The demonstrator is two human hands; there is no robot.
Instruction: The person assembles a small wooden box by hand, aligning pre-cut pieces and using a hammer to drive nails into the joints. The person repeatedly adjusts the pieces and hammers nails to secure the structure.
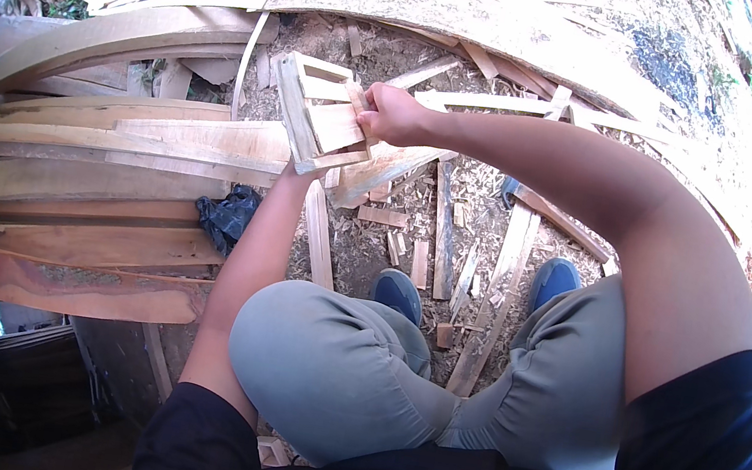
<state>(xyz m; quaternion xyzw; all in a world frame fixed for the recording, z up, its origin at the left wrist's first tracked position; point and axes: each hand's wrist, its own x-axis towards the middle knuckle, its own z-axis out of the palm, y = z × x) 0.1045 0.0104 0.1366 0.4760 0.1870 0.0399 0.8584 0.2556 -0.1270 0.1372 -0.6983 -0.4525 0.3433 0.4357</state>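
Small pale slatted wooden frame (321, 113) held up over scrap-strewn ground (374, 245). Right hand (393, 115) clenched on its right edge. Left hand (300, 167) beneath, fingers hidden, grip unclear.

Stacked planks (69, 186) block left; scrap-littered ground (454, 238) between feet open.
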